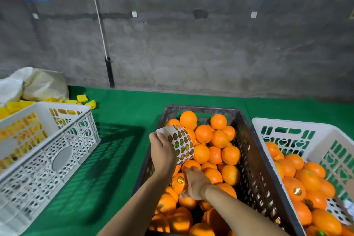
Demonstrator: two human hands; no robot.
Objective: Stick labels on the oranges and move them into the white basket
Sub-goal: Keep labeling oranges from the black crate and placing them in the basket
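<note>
A dark crate (pixel 254 161) in the middle holds several oranges (pixel 216 140). My left hand (pixel 162 153) holds a curled sheet of round gold labels (pixel 183 142) above the crate's left side. My right hand (pixel 195 182) reaches down into the pile, fingers resting on an orange (pixel 191 164); its fingertips are partly hidden. Just left of it lies an orange with a gold label (pixel 179 182). The white basket (pixel 321 132) on the right holds several labelled oranges (pixel 296 188).
Another white basket (pixel 63 151) stands at the left with yellow pieces behind it and pale sacks (pixel 38 84) at the back. Green cloth (pixel 124 113) covers the table. A used label sheet (pixel 337 210) lies in the right basket. A grey wall rises behind.
</note>
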